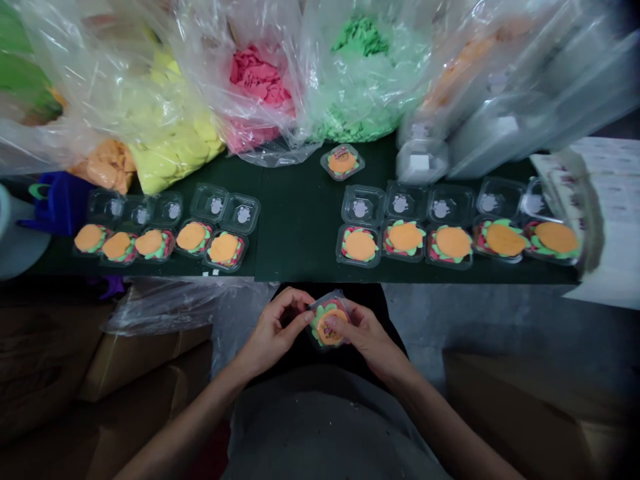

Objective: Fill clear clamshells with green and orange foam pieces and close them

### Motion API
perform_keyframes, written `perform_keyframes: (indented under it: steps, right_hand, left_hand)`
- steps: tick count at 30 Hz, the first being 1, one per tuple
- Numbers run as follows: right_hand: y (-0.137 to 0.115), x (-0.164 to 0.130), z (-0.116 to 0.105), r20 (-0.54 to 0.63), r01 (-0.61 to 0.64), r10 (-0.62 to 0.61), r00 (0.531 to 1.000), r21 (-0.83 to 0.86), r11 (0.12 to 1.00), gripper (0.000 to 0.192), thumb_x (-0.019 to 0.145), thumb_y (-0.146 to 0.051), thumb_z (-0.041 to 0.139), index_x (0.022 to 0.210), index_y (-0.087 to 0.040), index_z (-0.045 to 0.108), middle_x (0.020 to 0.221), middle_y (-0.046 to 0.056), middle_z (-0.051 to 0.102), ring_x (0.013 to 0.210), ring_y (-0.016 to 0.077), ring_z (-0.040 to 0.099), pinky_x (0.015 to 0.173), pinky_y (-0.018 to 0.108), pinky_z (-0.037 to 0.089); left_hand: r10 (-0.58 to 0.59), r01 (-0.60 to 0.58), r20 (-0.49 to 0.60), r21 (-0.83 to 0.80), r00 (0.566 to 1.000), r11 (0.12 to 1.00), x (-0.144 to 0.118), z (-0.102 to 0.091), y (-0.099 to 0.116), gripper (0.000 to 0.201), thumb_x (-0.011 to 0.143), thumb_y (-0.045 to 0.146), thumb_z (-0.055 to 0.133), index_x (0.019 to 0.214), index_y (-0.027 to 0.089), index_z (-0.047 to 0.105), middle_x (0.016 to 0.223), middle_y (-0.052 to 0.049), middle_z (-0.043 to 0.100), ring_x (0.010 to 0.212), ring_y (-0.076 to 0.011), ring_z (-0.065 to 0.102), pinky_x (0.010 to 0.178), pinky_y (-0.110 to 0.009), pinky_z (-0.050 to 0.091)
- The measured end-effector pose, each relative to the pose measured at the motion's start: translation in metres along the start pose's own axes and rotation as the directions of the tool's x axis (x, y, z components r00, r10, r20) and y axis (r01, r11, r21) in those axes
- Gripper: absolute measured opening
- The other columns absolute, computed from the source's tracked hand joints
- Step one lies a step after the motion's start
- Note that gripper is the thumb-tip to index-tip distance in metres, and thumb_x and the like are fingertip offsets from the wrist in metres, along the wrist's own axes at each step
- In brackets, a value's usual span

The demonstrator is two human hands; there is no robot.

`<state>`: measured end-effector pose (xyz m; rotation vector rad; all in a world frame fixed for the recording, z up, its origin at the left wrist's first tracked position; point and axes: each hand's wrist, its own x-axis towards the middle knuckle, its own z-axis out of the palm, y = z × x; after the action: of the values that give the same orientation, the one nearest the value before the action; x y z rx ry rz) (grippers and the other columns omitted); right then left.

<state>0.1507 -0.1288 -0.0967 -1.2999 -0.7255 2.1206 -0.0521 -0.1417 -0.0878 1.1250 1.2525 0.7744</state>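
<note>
Over my lap, just in front of the table edge, I hold a small clear plastic box (pixel 327 321) between both hands. Through its lid show an orange round piece and green ruffled pieces, like a toy burger. My left hand (pixel 281 328) pinches the box's left edge with thumb and fingers. My right hand (pixel 369 335) grips the right side, its thumb lying across the top over a dark printed mark. On the table beyond sits a closed box of the same kind (pixel 343 162) with a printed label on its lid.
Rows of open clear boxes with burger pieces stand left (pixel 193 237) and right (pixel 450 244). Behind them are bags of yellow (pixel 175 147), pink (pixel 260 83) and green pieces (pixel 360 100). Stacked empty boxes (pixel 423 160) and label sheets (pixel 617 220) lie right; a blue holder (pixel 63 203) stands left.
</note>
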Motion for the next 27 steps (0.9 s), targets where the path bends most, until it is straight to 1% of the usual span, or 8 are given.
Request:
perform_keyframes:
  steps: [2, 4, 8, 12, 19, 22, 25, 27]
  right_hand:
    - [0.001, 0.001, 0.0, 0.0, 0.006, -0.006, 1.0, 0.008, 1.0, 0.038, 0.074, -0.049, 0.086, 0.095, -0.02, 0.073, 0.086, 0.001, 0.072, 0.076, 0.0149, 0.062, 0.074, 0.029, 0.048]
    - [0.002, 0.001, 0.0, 0.008, 0.014, -0.014, 1.0, 0.015, 1.0, 0.037, 0.074, -0.048, 0.086, 0.094, -0.019, 0.073, 0.084, 0.0, 0.071, 0.074, 0.0142, 0.061, 0.074, 0.029, 0.048]
    - [0.003, 0.0, 0.0, 0.023, 0.031, -0.031, 0.999, 0.001, 1.0, 0.035, 0.076, -0.047, 0.085, 0.095, -0.02, 0.073, 0.086, 0.0, 0.071, 0.076, 0.0144, 0.062, 0.076, 0.029, 0.048]
    - [0.006, -0.002, -0.001, 0.039, 0.03, -0.03, 0.999, -0.004, 1.0, 0.034, 0.076, -0.046, 0.085, 0.096, -0.02, 0.073, 0.087, 0.001, 0.071, 0.076, 0.0143, 0.062, 0.075, 0.029, 0.049]
    - [0.009, 0.002, -0.005, -0.03, 0.005, -0.004, 1.0, 0.022, 1.0, 0.039, 0.073, -0.048, 0.087, 0.095, -0.02, 0.072, 0.087, 0.001, 0.073, 0.075, 0.0152, 0.064, 0.075, 0.03, 0.05]
    - [0.007, 0.003, -0.007, -0.037, 0.014, -0.013, 0.999, 0.03, 0.999, 0.04, 0.073, -0.048, 0.087, 0.097, -0.02, 0.073, 0.09, 0.002, 0.074, 0.078, 0.0159, 0.065, 0.077, 0.03, 0.051]
    - [0.006, 0.004, -0.006, -0.039, 0.015, -0.013, 0.999, 0.042, 0.999, 0.041, 0.075, -0.051, 0.085, 0.098, -0.019, 0.073, 0.092, 0.004, 0.075, 0.08, 0.0171, 0.066, 0.077, 0.03, 0.051]
    - [0.008, 0.004, -0.003, -0.066, 0.008, -0.004, 0.998, 0.06, 0.998, 0.044, 0.075, -0.053, 0.084, 0.1, -0.019, 0.073, 0.092, 0.005, 0.076, 0.081, 0.0183, 0.068, 0.075, 0.03, 0.051]
  left_hand:
    - [0.01, -0.01, -0.025, 0.011, 1.0, 1.0, 0.001, 0.001, -0.002, 0.022, 0.094, 0.037, 0.068, 0.105, 0.019, 0.066, 0.097, -0.004, 0.061, 0.091, -0.0174, 0.056, 0.083, -0.029, 0.045]
    - [-0.02, 0.02, -0.017, 0.002, 1.0, 1.0, 0.002, 0.001, -0.004, 0.023, 0.094, 0.039, 0.067, 0.103, 0.018, 0.064, 0.094, -0.003, 0.061, 0.088, -0.0163, 0.055, 0.081, -0.029, 0.045]
    - [-0.11, 0.117, 0.11, -0.06, 0.988, 0.991, 0.003, -0.001, -0.005, 0.029, 0.099, 0.046, 0.058, 0.091, 0.018, 0.055, 0.079, 0.001, 0.053, 0.073, -0.0126, 0.05, 0.07, -0.026, 0.041]
    - [-0.14, 0.163, 0.204, -0.1, 0.969, 0.981, 0.003, -0.003, -0.004, 0.033, 0.098, 0.048, 0.058, 0.085, 0.018, 0.052, 0.075, 0.002, 0.052, 0.07, -0.0119, 0.049, 0.068, -0.026, 0.04]
    - [-0.158, 0.173, 0.118, -0.129, 0.98, 0.976, 0.011, 0.005, -0.009, 0.035, 0.096, 0.048, 0.063, 0.082, 0.017, 0.053, 0.07, 0.002, 0.056, 0.067, -0.0118, 0.051, 0.068, -0.026, 0.04]
    - [-0.142, 0.157, 0.121, -0.132, 0.982, 0.979, 0.012, 0.004, -0.01, 0.034, 0.096, 0.049, 0.062, 0.086, 0.017, 0.054, 0.073, 0.002, 0.056, 0.069, -0.0121, 0.053, 0.069, -0.026, 0.041]
    - [-0.139, 0.155, 0.127, -0.133, 0.982, 0.979, 0.008, 0.004, -0.01, 0.034, 0.099, 0.051, 0.056, 0.091, 0.018, 0.054, 0.076, 0.001, 0.057, 0.072, -0.0129, 0.053, 0.072, -0.026, 0.042]
    - [-0.131, 0.137, 0.099, -0.053, 0.986, 0.989, 0.002, 0.007, -0.011, 0.036, 0.102, 0.052, 0.05, 0.088, 0.018, 0.053, 0.076, 0.001, 0.055, 0.073, -0.0131, 0.051, 0.071, -0.026, 0.04]
